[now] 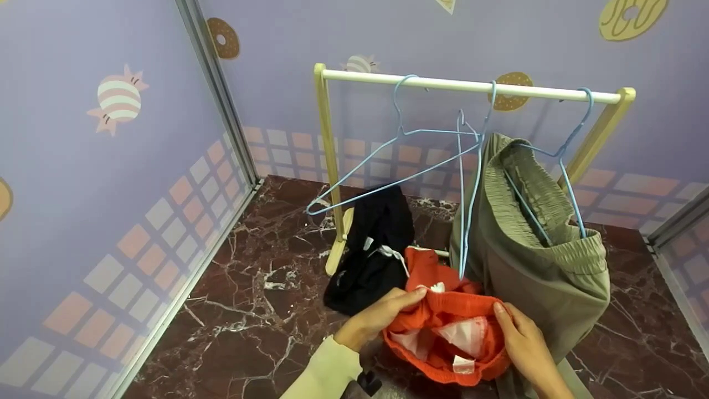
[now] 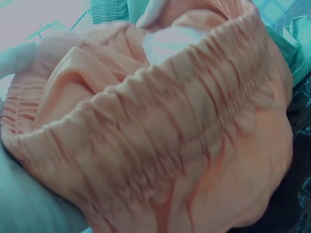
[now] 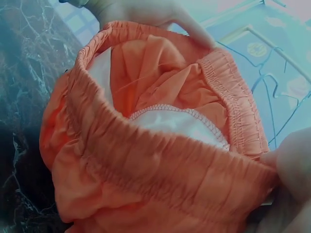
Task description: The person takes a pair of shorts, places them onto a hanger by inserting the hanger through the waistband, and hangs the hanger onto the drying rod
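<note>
Both hands hold a pair of orange-red elastic-waist shorts (image 1: 462,303) by the waistband, which gapes toward the head camera with white pocket lining (image 1: 462,335) and a white tag (image 1: 463,364) inside. My left hand (image 1: 379,316) pinches the band's left side, thumb over the edge. On the opposite side my right hand (image 1: 523,335) pinches it, thumb on top. In the left wrist view the gathered waistband (image 2: 146,131) fills the middle. From the right wrist, the shorts (image 3: 160,165) show between the two hands. A bare blue hanger (image 1: 465,221) hangs just behind them.
A rack with a white rail (image 1: 454,84) and wooden posts stands ahead. Another bare blue hanger (image 1: 365,149) hangs left. Olive-green trousers (image 1: 498,221) hang at right on a blue hanger (image 1: 565,160). A black garment (image 1: 365,277) lies on the marbled floor (image 1: 238,321) by the left post.
</note>
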The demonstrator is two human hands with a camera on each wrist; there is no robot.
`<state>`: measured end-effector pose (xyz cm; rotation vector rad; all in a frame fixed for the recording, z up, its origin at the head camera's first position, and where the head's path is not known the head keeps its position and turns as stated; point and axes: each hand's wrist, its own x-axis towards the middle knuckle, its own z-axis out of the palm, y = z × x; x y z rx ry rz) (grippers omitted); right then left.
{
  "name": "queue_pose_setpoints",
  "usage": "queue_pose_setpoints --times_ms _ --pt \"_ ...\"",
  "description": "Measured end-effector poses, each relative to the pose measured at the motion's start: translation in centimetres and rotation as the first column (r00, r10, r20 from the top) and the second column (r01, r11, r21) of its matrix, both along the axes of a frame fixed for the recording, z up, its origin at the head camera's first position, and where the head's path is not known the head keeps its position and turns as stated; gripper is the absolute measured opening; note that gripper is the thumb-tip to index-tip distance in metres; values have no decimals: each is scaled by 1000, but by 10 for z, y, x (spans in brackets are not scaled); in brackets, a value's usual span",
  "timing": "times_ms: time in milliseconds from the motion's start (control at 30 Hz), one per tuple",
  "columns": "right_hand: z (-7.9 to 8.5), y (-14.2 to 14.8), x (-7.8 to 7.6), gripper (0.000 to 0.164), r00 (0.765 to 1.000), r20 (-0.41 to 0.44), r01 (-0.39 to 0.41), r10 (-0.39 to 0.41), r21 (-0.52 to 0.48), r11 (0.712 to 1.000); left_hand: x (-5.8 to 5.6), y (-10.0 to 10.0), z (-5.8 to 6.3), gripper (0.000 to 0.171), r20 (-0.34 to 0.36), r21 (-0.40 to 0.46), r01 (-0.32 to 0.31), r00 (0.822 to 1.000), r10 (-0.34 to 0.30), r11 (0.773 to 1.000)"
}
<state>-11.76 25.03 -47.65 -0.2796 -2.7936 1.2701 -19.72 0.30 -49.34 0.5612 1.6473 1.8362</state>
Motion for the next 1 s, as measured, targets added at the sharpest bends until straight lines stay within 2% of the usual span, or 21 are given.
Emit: queue_pose_setpoints --times_ms 167,367,467,567,667,767,833,933,1000 --pt "-8 -2 -3 32 999 20 -45 45 -7 999 1 3 1 55 11 -37 -31 999 31 999" --pt "-14 -5 -5 19 991 63 -112 114 -35 993 3 8 4 52 -39 -111 -114 993 110 987" --pt "-14 -9 -6 21 991 53 -122 124 -31 992 3 10 4 54 -57 -134 -147 988 140 980" --pt "-8 -12 -7 25 993 -8 -115 114 -22 993 3 11 4 55 -72 -156 -190 981 181 969" --pt "6 -16 -10 28 993 -79 -88 85 -36 995 4 12 4 56 -73 -172 -213 976 204 962" --pt "26 -21 -15 37 991 -122 -76 58 -152 985 4 12 4 56 -71 -179 -219 975 209 959" --pt "39 -25 -19 42 990 -130 -96 60 -291 952 5 12 5 56 -66 -171 -218 976 209 961" --pt "55 -32 -24 47 989 -117 -138 91 -496 858 5 12 4 56 -46 -169 -204 979 199 964" --pt "63 -37 -27 50 988 -98 -155 120 -580 800 5 12 4 56 -30 -169 -192 981 189 967"
